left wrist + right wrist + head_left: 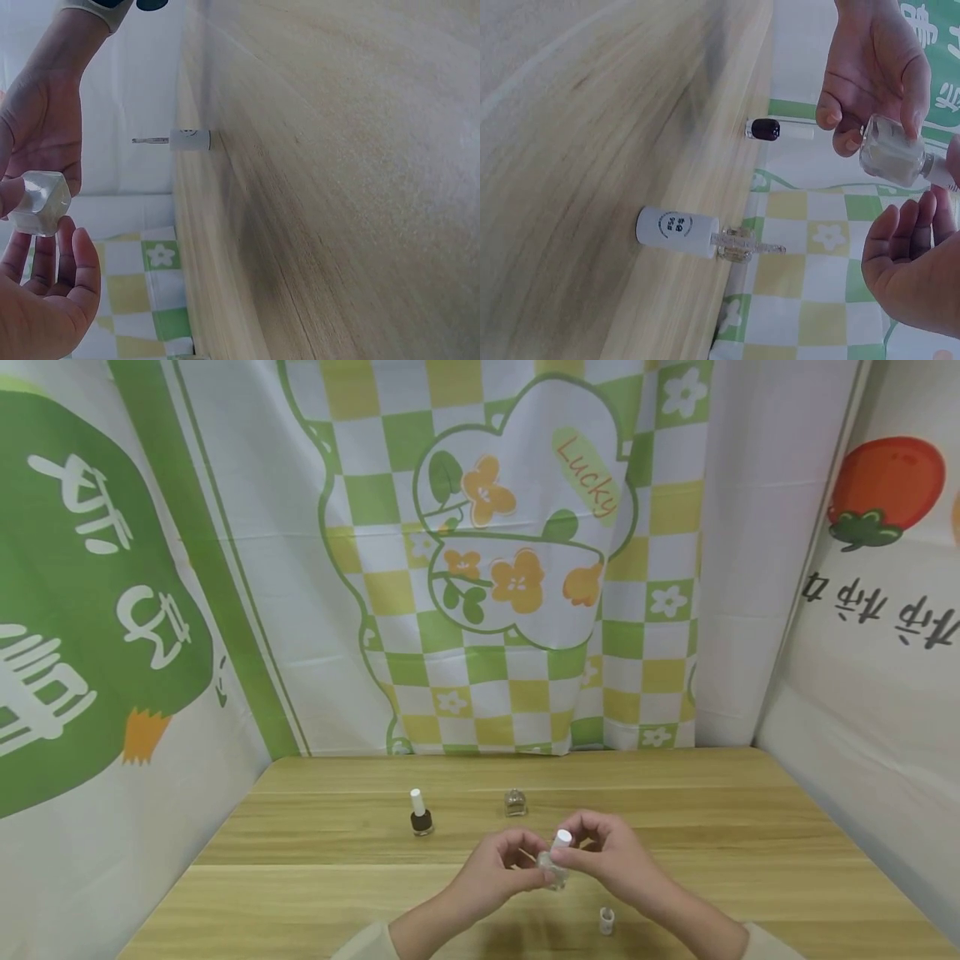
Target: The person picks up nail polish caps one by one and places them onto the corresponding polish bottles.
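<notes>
Over the front of the table, my left hand (491, 867) holds a clear glass nail polish bottle (891, 154) between thumb and fingers. The bottle is tilted, and its contents look pale. My right hand (617, 858) pinches the white cap (562, 839) at the neck of this bottle. Below the right hand, a loose white nail polish cap (676, 231) stands on the table with its brush (151, 140) pointing up. Small dark print shows on its side.
A dark nail polish bottle (422, 820) with a white cap stands upright at the back left of the wooden table (315, 835). To its right is a small glass bottle (515, 803) without a cap. Printed cloths (375, 635) hang behind and at both sides.
</notes>
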{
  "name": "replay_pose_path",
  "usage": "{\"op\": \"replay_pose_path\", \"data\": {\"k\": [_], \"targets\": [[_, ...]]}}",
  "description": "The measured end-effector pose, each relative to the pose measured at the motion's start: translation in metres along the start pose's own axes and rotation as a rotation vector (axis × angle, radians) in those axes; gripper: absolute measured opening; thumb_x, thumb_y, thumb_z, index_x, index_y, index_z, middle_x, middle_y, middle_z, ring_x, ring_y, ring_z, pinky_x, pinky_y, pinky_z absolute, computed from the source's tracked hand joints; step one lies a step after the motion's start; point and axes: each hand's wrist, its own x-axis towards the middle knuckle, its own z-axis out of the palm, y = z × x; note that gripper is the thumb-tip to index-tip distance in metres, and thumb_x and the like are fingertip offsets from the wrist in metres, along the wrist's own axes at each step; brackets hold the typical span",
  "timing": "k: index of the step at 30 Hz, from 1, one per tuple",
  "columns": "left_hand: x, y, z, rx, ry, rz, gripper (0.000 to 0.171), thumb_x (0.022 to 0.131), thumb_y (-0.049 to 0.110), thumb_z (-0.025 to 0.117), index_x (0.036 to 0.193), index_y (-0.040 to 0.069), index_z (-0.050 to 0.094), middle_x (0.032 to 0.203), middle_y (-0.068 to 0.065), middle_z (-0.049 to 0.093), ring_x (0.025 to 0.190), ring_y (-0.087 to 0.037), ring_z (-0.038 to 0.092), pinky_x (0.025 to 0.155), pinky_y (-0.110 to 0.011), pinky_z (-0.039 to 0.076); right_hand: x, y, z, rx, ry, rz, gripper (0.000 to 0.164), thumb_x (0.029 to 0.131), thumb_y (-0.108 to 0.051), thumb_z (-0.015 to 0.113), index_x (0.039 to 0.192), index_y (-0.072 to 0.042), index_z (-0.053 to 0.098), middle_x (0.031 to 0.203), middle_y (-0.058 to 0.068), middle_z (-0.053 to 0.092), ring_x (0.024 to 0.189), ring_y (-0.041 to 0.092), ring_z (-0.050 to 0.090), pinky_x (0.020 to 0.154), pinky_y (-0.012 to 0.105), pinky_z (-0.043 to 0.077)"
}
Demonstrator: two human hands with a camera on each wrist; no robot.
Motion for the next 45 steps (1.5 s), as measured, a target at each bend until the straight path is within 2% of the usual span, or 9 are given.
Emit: {"op": "replay_pose_path", "data": {"k": [13, 17, 24, 32, 45], "targets": [[0.001, -0.004, 0.001, 0.036, 0.0, 0.021, 0.02, 0.084, 0.012, 0.073, 0.102, 0.005, 0.066, 0.096, -0.003, 0.067, 0.086, -0.02, 0.062, 0.073, -0.028, 0.052, -0.003, -0.001, 0.003, 0.015, 0.038, 0.06, 0.026, 0.084, -0.017, 0.076, 0.091, 0.001, 0.059, 0.087, 0.009, 0.059, 0.079, 0.023, 0.057, 0.069, 0.035, 0.053], [0.002, -0.004, 0.001, 0.033, 0.009, 0.023, 0.02, 0.083, 0.012, 0.074, 0.101, 0.005, 0.066, 0.095, -0.003, 0.067, 0.085, -0.02, 0.062, 0.073, -0.028, 0.052, -0.002, 0.003, -0.001, 0.02, 0.002, 0.018, 0.023, 0.086, -0.015, 0.074, 0.094, 0.001, 0.06, 0.089, 0.009, 0.059, 0.082, 0.022, 0.057, 0.07, 0.035, 0.053], [0.002, -0.005, 0.0, 0.03, 0.022, 0.02, 0.022, 0.082, 0.011, 0.075, 0.101, 0.004, 0.066, 0.093, -0.003, 0.066, 0.084, -0.019, 0.062, 0.072, -0.028, 0.052, 0.0, 0.009, -0.013, 0.053, -0.105, -0.113, 0.022, 0.086, -0.006, 0.071, 0.104, 0.005, 0.062, 0.094, 0.01, 0.062, 0.087, 0.016, 0.057, 0.074, 0.033, 0.055], [0.002, -0.003, 0.001, -0.003, -0.02, 0.031, 0.022, 0.084, 0.008, 0.073, 0.103, 0.0, 0.065, 0.096, -0.003, 0.066, 0.084, -0.021, 0.061, 0.072, -0.025, 0.052, 0.0, 0.008, -0.017, 0.06, -0.178, -0.139, 0.021, 0.09, -0.006, 0.067, 0.109, 0.003, 0.066, 0.097, 0.008, 0.065, 0.087, 0.016, 0.058, 0.072, 0.033, 0.055], [0.002, -0.003, 0.002, -0.006, -0.022, 0.021, 0.022, 0.084, 0.007, 0.072, 0.104, 0.0, 0.065, 0.096, -0.003, 0.066, 0.085, -0.021, 0.06, 0.073, -0.026, 0.052, -0.001, 0.009, -0.01, 0.073, -0.104, -0.094, 0.016, 0.089, -0.009, 0.07, 0.098, 0.003, 0.064, 0.095, 0.01, 0.064, 0.085, 0.016, 0.058, 0.071, 0.035, 0.055]]}}
